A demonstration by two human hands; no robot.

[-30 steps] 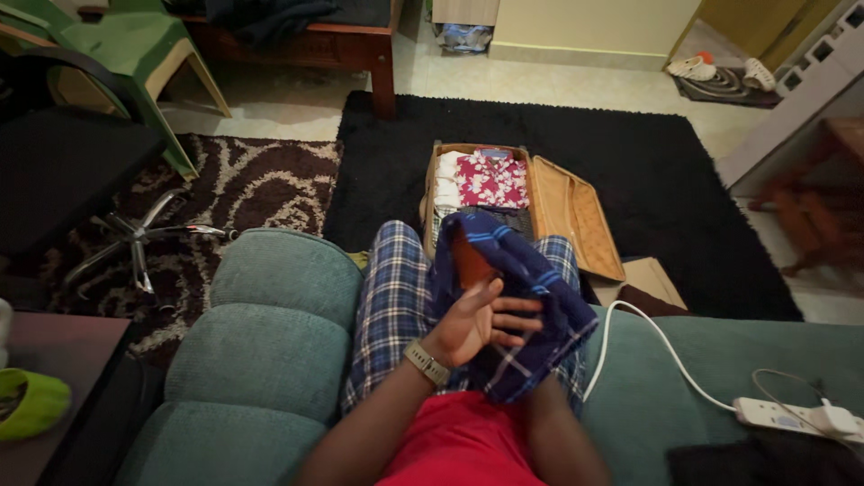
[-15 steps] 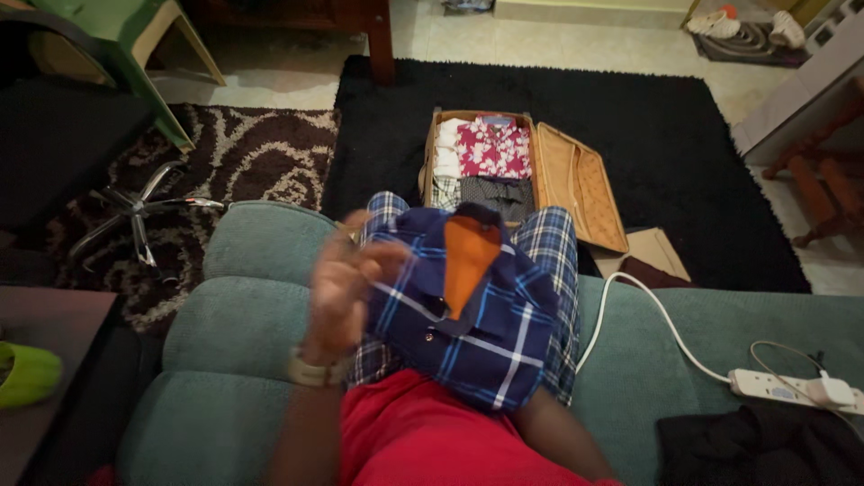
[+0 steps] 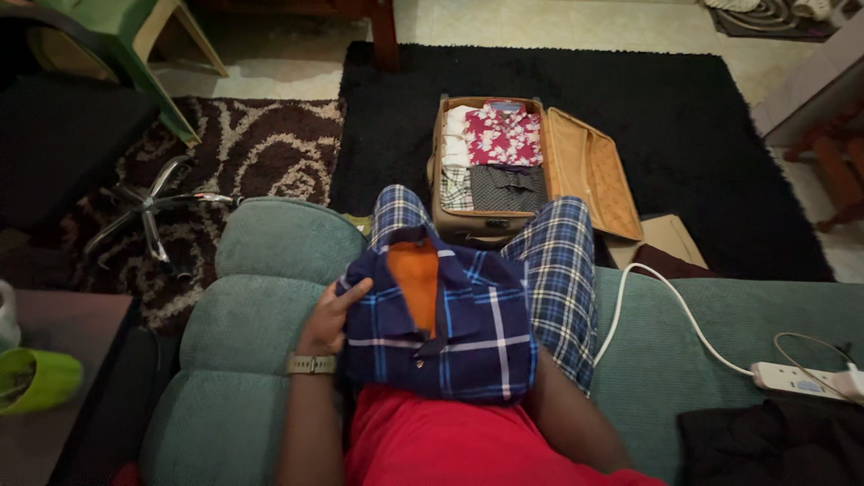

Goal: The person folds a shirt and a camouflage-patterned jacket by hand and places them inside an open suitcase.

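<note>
Blue plaid shirt [image 3: 450, 328] lay folded on our lap, on top of our checked trousers [image 3: 558, 270] and just above our red top [image 3: 450, 445]. Its collar pointed away from us, and an orange lining [image 3: 416, 283] showed at the open neck. White and light blue lines crossed the dark blue cloth.

From the head camera, we saw our left hand [image 3: 331, 315] resting on the left edge of the shirt. Its grip was loose: the fingers [image 3: 355, 290] lay nearly flat on the cloth, not closed around it. A watch with a pale strap [image 3: 311, 364] sat on that wrist. Our right hand was hidden under the shirt, so we could not tell if its grip was open or closed. Only the right forearm [image 3: 571, 423] showed, coming out from below the shirt's right side.

We sat on a green sofa [image 3: 261, 315]. A white cable [image 3: 670, 310] ran across the sofa seat on our right to a white power strip [image 3: 801, 380], and a dark cloth [image 3: 774, 445] lay near it.

On the floor past our knees, an open tan suitcase [image 3: 589, 171] sat on a black rug [image 3: 702, 135]. Inside it lay folded clothes, with a red flowered shirt [image 3: 502, 135] on top and a dark one [image 3: 508, 187] beside it. A brown and cream patterned rug [image 3: 243, 153] lay to the left, with a green chair [image 3: 135, 45] behind it.
</note>
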